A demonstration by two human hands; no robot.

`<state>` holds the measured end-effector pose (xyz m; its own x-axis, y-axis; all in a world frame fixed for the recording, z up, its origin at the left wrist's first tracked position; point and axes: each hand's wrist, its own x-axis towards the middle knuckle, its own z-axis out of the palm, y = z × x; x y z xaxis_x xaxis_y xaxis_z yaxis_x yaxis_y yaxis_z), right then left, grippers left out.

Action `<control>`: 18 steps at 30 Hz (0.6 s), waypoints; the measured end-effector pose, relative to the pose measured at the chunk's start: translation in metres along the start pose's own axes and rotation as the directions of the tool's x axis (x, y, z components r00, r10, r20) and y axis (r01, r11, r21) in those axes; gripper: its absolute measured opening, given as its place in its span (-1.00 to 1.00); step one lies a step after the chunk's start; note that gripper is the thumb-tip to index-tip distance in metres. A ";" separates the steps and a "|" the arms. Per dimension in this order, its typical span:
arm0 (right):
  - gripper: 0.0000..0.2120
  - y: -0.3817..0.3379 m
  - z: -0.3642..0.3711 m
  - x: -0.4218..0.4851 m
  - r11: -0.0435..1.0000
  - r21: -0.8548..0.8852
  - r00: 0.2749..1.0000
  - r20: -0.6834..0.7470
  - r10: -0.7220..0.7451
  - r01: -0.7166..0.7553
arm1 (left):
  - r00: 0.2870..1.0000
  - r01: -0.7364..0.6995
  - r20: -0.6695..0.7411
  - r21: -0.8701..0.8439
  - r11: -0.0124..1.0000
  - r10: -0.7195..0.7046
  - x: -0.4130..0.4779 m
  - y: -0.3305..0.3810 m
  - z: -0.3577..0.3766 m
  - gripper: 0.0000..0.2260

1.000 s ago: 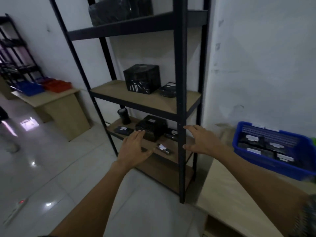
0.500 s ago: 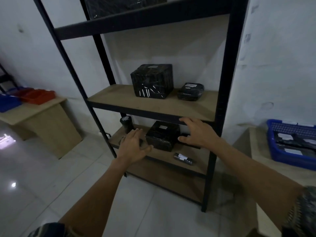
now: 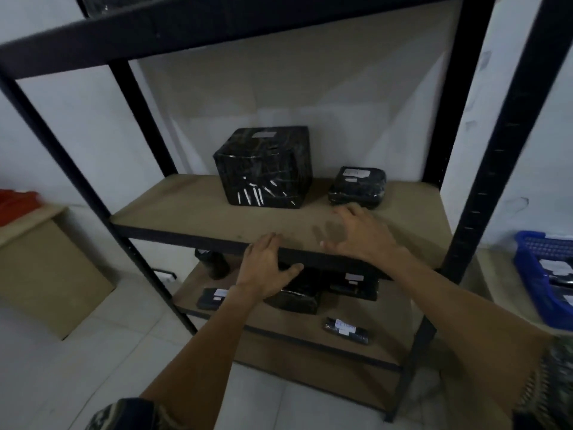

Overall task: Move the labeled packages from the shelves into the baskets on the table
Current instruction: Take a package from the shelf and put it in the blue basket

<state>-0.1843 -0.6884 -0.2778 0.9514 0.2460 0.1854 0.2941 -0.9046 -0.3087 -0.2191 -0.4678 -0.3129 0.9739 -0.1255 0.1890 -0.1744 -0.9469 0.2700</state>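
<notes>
A black metal shelf unit with wooden boards fills the view. On its middle board stand a large black wrapped box with a white label on top and a small flat black package to its right. My right hand hovers over that board in front of the small package, fingers spread and holding nothing. Fingers straight, my left hand is at the board's front edge. On the lower board lie several black labeled packages: a flat one, a block and a thin bar.
A blue basket with labeled packages sits on a table at the right edge. A wooden desk with a red bin stands at left. A dark cylinder stands on the lower board. Below is white tiled floor.
I have stepped closer to the shelf. Both hands rose from the lower board's level to the middle board; the right hand now reaches over it toward the small package.
</notes>
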 end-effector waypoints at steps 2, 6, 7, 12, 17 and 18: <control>-0.20 0.011 0.003 0.021 0.999 0.004 0.998 -0.036 0.046 -0.046 | 1.000 -0.013 -0.015 -0.006 1.000 0.013 0.025 0.001 0.004 -0.25; -0.21 0.027 0.009 0.056 0.986 0.002 0.983 -0.075 0.169 -0.170 | 0.996 -0.063 0.056 -0.008 0.998 0.063 0.060 0.006 0.018 -0.17; -0.21 0.030 0.011 0.064 0.980 0.001 0.975 -0.101 0.196 -0.197 | 0.994 -0.066 0.088 -0.007 0.998 0.066 0.066 0.008 0.022 -0.14; -0.22 0.045 0.017 0.095 0.932 0.050 0.915 -0.179 0.361 -0.358 | 0.980 -0.095 0.174 -0.030 0.995 0.098 0.095 0.006 0.036 -0.04; -0.29 0.060 0.024 0.118 0.858 0.181 0.831 -0.221 0.511 -0.480 | 0.963 -0.125 0.246 0.040 0.991 0.111 0.108 0.003 0.044 -0.02; -0.31 0.062 0.026 0.121 0.843 0.202 0.817 -0.218 0.534 -0.498 | 0.962 -0.138 0.247 0.058 0.989 0.120 0.109 0.003 0.045 -0.03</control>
<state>-0.0488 -0.7061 -0.2985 0.9142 -0.3583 0.1895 -0.2071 -0.8149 -0.5414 -0.1072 -0.4978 -0.3340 0.9515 -0.3071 -0.0192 -0.2983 -0.9361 0.1866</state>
